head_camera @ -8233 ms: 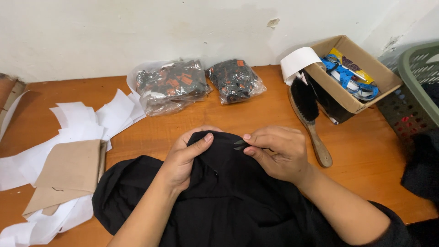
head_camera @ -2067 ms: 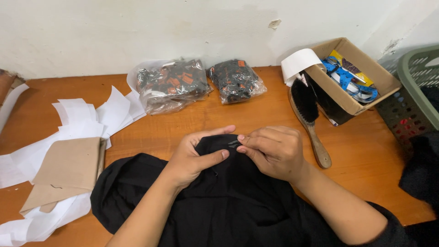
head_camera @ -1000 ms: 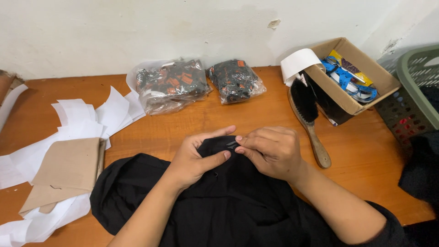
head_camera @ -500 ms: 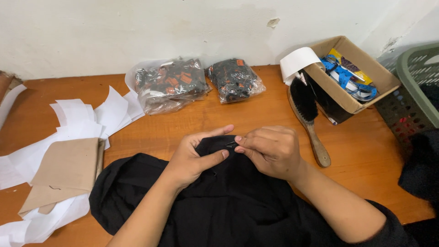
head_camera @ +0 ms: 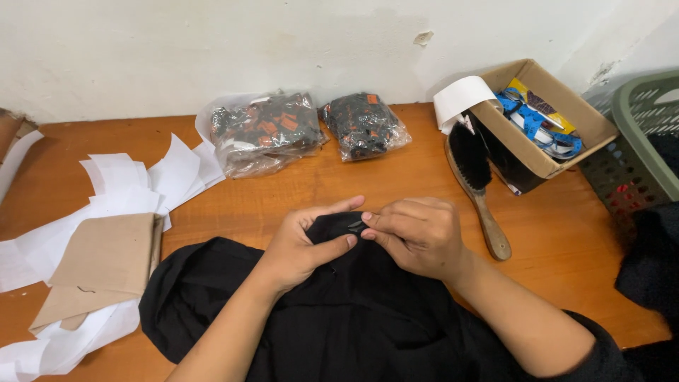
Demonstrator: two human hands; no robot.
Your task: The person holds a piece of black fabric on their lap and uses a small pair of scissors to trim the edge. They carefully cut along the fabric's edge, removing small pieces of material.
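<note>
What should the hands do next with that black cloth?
Probably keep pinching and smooth the fold flat. The left hand and right hand both grip the bunched top edge of the black fabric garment, which looks unfinished.

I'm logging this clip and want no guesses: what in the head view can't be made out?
- Small item pinched on the black garment: covered by the left hand and right hand.
- Contents of the two plastic bags: blurred by crinkled film.
- Green basket: cut off by the right edge.
- Cardboard box interior: partly hidden by its wall.
</note>
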